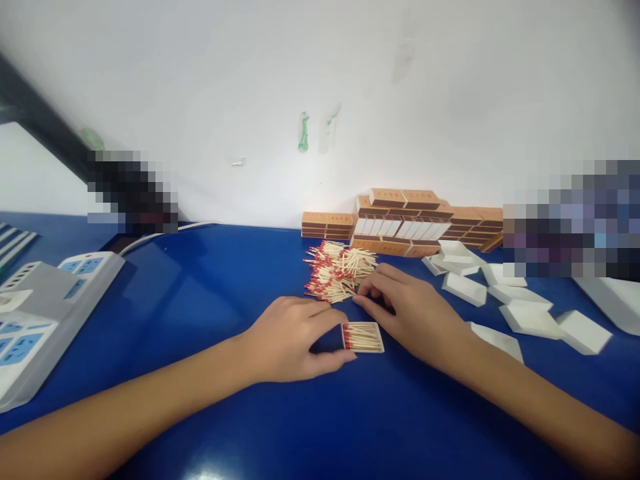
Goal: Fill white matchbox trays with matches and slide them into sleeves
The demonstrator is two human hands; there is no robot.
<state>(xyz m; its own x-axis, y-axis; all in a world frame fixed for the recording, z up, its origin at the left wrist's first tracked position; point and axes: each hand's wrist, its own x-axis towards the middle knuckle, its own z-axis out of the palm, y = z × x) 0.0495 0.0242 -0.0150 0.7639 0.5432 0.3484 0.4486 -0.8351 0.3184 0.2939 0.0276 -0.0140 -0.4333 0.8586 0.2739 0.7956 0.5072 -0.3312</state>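
Note:
My left hand (300, 339) rests on the blue table, its thumb and fingers gripping the left end of a small white tray (383, 339) that holds a layer of red-tipped matches (363, 337). Behind the tray lies a loose heap of matches (335, 270), most red heads toward the left. At the heap's front right edge, my right hand (400, 303) has its thumb and fingertips closed together on a match (349, 291).
Stacked matchboxes (400, 223) stand against the white wall. Several white trays (530, 319) lie scattered at the right. A power strip (75, 300) with a white cable (170, 230) is at the left. Pixelated areas cover parts of both sides.

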